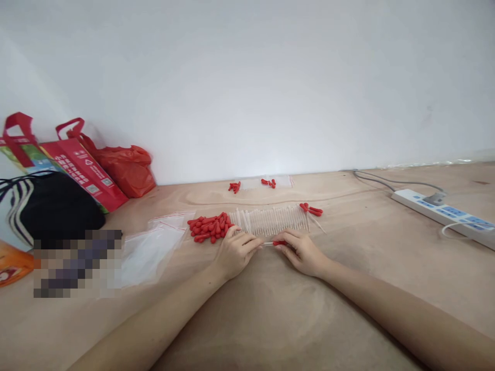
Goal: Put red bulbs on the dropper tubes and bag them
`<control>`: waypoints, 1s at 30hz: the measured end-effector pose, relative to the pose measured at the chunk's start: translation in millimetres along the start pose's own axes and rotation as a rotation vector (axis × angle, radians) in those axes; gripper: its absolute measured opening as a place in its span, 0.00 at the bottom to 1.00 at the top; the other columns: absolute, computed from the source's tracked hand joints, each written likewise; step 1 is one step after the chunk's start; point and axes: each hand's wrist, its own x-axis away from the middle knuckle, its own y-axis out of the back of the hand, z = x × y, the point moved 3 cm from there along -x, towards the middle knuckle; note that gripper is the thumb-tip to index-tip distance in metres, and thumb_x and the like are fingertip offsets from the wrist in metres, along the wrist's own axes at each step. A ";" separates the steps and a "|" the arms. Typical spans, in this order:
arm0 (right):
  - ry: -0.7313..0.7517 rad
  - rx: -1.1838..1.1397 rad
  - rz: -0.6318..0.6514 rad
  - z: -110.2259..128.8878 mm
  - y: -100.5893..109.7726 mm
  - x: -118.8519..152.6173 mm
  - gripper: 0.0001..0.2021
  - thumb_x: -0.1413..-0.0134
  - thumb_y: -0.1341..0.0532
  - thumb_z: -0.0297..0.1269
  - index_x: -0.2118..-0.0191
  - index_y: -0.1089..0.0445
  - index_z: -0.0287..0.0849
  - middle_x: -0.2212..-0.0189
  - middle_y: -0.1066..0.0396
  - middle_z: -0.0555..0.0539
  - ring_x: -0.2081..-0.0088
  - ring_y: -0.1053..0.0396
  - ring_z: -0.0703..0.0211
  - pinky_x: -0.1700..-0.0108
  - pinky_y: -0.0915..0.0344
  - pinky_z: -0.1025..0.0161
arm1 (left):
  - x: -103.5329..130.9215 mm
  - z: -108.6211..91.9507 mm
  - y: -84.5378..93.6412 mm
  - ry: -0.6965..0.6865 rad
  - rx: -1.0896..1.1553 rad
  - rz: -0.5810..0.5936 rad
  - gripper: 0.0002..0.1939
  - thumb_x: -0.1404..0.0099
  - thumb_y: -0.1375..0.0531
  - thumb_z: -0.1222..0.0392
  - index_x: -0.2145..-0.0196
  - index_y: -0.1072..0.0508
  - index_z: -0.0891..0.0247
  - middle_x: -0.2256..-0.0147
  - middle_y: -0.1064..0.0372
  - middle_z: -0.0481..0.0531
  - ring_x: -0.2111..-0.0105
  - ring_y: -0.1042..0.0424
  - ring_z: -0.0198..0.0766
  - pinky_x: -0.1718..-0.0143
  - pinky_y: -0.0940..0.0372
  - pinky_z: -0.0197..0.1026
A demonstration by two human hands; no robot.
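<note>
Between my hands, low over the table, a thin pale stick (268, 243) runs sideways. My left hand (236, 252) pinches its left end. At the other end, my right hand (303, 252) has its fingers closed on a red bulb-ended piece (279, 242), which meets the stick. A heap of similar red pieces (209, 228) lies just left of and beyond my left hand. Directly beyond both hands stretches a row of pale thin sticks (270, 220) laid side by side. A few red pieces (311, 209) rest at the row's right end, beside a slanted loose stick (319, 223).
Clear plastic bags (152, 252) lie flat at left. Near the wall, another clear bag (251, 182) has small red pieces on and beside it. Shopping bags (83, 172), a red plastic bag (129, 167) and a black drawstring bag (58, 208) stand far left. A power strip (444, 214) with cables lies right.
</note>
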 end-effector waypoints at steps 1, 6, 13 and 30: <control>0.002 -0.005 -0.003 0.2 0.1 0.0 0.07 0.45 0.48 0.31 0.62 0.34 0.41 0.68 0.31 0.45 0.67 0.34 0.61 0.65 0.36 0.64 | 0.0 0.0 0.0 -0.007 0.002 -0.002 0.10 0.34 0.51 0.62 0.64 0.29 0.59 0.71 0.28 0.47 0.71 0.32 0.32 0.57 0.49 0.43; 0.029 -0.004 -0.037 0.5 0.1 0.4 0.08 0.45 0.47 0.34 0.61 0.33 0.42 0.69 0.30 0.46 0.67 0.33 0.61 0.66 0.36 0.63 | 0.8 1.0 -0.5 -0.014 0.004 0.014 0.10 0.35 0.50 0.62 0.62 0.29 0.58 0.71 0.28 0.46 0.72 0.32 0.31 0.58 0.50 0.43; 0.101 0.027 -0.079 4.1 1.0 1.4 0.08 0.44 0.49 0.34 0.64 0.33 0.43 0.72 0.30 0.46 0.70 0.35 0.61 0.67 0.36 0.63 | 1.5 -1.7 -2.3 -0.001 0.020 0.047 0.12 0.34 0.52 0.62 0.62 0.28 0.58 0.71 0.28 0.48 0.73 0.34 0.31 0.63 0.50 0.42; 0.165 0.117 -0.061 4.1 -1.1 3.3 0.05 0.46 0.46 0.34 0.67 0.34 0.41 0.75 0.32 0.47 0.72 0.38 0.61 0.69 0.40 0.63 | 3.3 -8.7 -3.2 -0.046 -0.043 0.029 0.11 0.36 0.51 0.64 0.65 0.29 0.60 0.76 0.34 0.47 0.77 0.38 0.31 0.66 0.51 0.41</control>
